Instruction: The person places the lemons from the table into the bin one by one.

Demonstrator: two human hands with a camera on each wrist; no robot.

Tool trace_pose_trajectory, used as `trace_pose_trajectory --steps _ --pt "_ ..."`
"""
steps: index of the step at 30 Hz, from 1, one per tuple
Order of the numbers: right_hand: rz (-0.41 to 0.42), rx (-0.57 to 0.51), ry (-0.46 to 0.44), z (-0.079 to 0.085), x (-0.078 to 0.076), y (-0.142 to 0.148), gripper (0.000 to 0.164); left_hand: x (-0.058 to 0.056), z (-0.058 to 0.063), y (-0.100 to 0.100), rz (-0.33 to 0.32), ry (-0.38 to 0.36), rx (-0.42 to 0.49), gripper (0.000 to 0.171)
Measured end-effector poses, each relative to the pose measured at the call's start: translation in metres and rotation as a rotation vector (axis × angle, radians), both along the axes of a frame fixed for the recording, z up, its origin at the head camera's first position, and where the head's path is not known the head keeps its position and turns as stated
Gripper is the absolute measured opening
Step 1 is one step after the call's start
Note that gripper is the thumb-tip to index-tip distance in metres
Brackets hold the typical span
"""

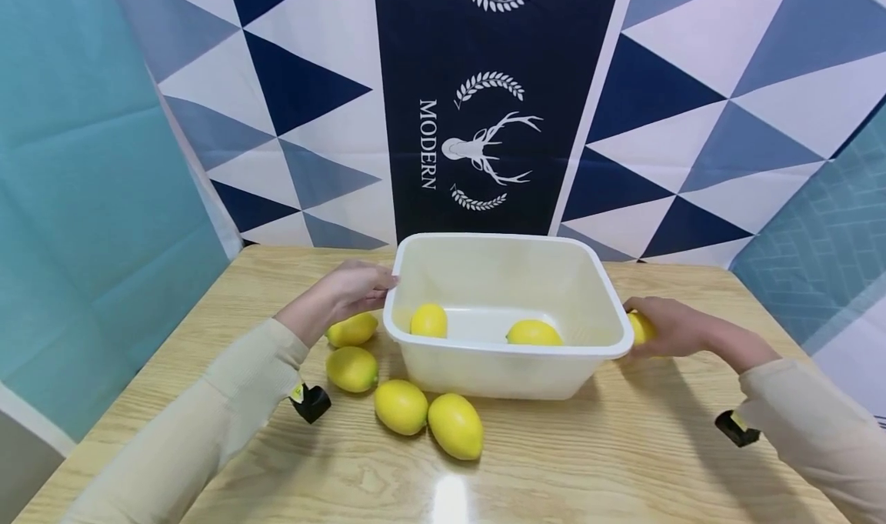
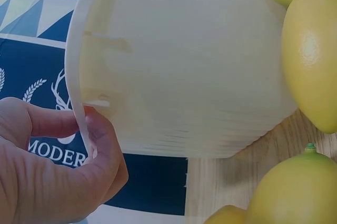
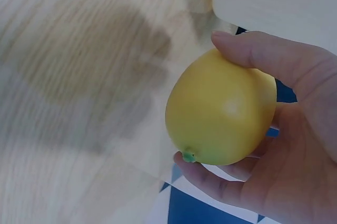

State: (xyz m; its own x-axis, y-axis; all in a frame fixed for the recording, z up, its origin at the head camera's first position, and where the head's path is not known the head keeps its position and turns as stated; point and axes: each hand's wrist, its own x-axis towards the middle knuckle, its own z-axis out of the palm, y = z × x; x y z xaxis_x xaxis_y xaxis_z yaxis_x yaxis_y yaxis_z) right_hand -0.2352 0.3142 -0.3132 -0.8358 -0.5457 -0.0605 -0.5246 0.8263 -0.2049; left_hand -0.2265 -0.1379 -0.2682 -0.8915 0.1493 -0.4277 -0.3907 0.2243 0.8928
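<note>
A white plastic tub (image 1: 484, 370) stands on the wooden table with two lemons inside, one at its left (image 1: 428, 320) and one toward the right (image 1: 534, 332). My left hand (image 1: 353, 289) pinches the tub's left rim between thumb and fingers, plain in the left wrist view (image 2: 63, 161). At the tub's right side my right hand (image 1: 674, 325) grips a lemon (image 3: 221, 111), fingers and thumb wrapped round it, its green stem end showing in the right wrist view. That lemon is partly hidden by the hand in the head view.
Several lemons lie on the table (image 1: 588, 462) left and in front of the tub, among them one at the front (image 1: 455, 426) and one beside it (image 1: 401, 407). Behind the table hangs a patterned cloth (image 1: 332, 124) with triangles and a deer print.
</note>
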Motion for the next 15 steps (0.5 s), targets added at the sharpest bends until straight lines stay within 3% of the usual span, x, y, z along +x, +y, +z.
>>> trace_pose_trajectory --steps 8,15 --pt "0.041 -0.016 0.107 0.011 0.008 0.003 0.048 0.0 -0.001 0.004 0.0 -0.003 0.012 0.043" --pt "0.029 0.01 0.123 0.025 0.011 -0.002 0.05 0.0 -0.001 0.003 0.013 0.009 -0.018 0.044"
